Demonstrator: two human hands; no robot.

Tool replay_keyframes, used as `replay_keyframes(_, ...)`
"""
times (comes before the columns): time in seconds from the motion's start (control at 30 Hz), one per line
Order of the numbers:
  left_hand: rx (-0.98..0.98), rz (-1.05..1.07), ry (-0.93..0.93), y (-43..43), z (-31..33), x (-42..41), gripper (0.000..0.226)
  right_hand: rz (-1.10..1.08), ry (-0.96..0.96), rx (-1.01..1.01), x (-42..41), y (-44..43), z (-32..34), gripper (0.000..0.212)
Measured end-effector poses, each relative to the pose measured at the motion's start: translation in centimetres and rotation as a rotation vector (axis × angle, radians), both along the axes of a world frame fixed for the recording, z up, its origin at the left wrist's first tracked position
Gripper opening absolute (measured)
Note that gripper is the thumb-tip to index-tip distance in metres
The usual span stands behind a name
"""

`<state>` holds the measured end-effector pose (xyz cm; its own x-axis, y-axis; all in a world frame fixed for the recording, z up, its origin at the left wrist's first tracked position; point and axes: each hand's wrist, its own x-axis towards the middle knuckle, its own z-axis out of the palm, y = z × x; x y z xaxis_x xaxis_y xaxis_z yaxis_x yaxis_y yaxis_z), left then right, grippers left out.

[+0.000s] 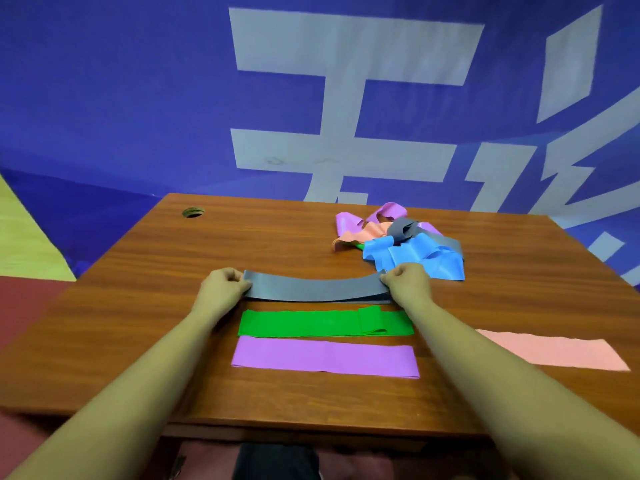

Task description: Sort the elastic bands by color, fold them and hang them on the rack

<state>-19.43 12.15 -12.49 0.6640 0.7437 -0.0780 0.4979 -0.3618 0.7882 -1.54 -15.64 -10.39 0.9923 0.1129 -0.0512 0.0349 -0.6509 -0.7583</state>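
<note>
A grey elastic band (317, 289) stretches flat across the middle of the wooden table (138, 271). My left hand (223, 287) pinches its left end and my right hand (405, 282) pinches its right end. Just in front of it lies a folded green band (311, 323), then a flat purple band (325, 356). A pink band (554, 349) lies flat at the right. A tangled pile (401, 237) of blue, grey, purple and pink bands sits at the back right. No rack is in view.
A round cable hole (193, 212) is in the table's back left corner. A blue banner with large white characters (346, 98) hangs behind the table. The table's front edge is close to my body.
</note>
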Motion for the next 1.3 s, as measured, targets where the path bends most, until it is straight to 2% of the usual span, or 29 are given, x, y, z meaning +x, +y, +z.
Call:
replay_keyframes(0.1, 0.065, -0.013, 0.039, 0.2, -0.3, 0.4, 0.008, 0.034, -0.044, -0.074, 0.2, 0.4, -1.2, 0.028)
replay_keyframes(0.23, 0.157, 0.000, 0.049, -0.1, -0.5, 0.6, 0.014, 0.046, -0.117, -0.124, 0.5, 0.6, -2.6, 0.016)
replay_keyframes(0.33, 0.169, 0.005, 0.039, -0.5, -0.9, 0.6, 0.014, 0.034, -0.176, -0.135, 0.4, 0.6, -3.2, 0.017)
replay_keyframes(0.5, 0.249, -0.002, 0.044, -0.8, -1.7, 0.6, 0.027, 0.085, -0.270, -0.230, 0.0, 0.7, -3.6, 0.014)
replay_keyframes(0.7, 0.324, -0.055, -0.083, -1.8, 0.0, 2.4, 0.012, 0.118, -0.361, -0.222, 1.4, -1.3, -1.7, 0.010)
replay_keyframes(0.8, 0.311, -0.161, -0.129, -4.2, 2.0, 5.5, 0.008, 0.082, -0.359, -0.221, 3.1, -3.2, -0.8, 0.012)
replay_keyframes(0.9, 0.248, -0.239, -0.111, -7.7, 3.4, 8.9, 0.008, 0.072, -0.276, -0.246, 4.3, -4.5, -0.4, 0.020)
replay_keyframes(1.03, 0.191, -0.362, -0.068, -11.8, 3.4, 13.2, 0.015, 0.167, -0.164, -0.254, 5.4, -4.3, -1.0, 0.029)
replay_keyframes(1.17, 0.193, -0.489, -0.033, -14.3, 2.0, 17.1, 0.005, 0.279, -0.117, -0.287, 6.5, -4.0, -2.2, 0.027)
replay_keyframes(1.23, 0.175, -0.565, 0.005, -15.0, 1.2, 18.4, 0.017, 0.325, -0.136, -0.298, 6.8, -4.4, -2.8, 0.025)
replay_keyframes(1.3, 0.204, -0.659, 0.023, -15.6, 0.4, 19.4, 0.031, 0.338, -0.178, -0.293, 7.1, -4.9, -3.2, 0.013)
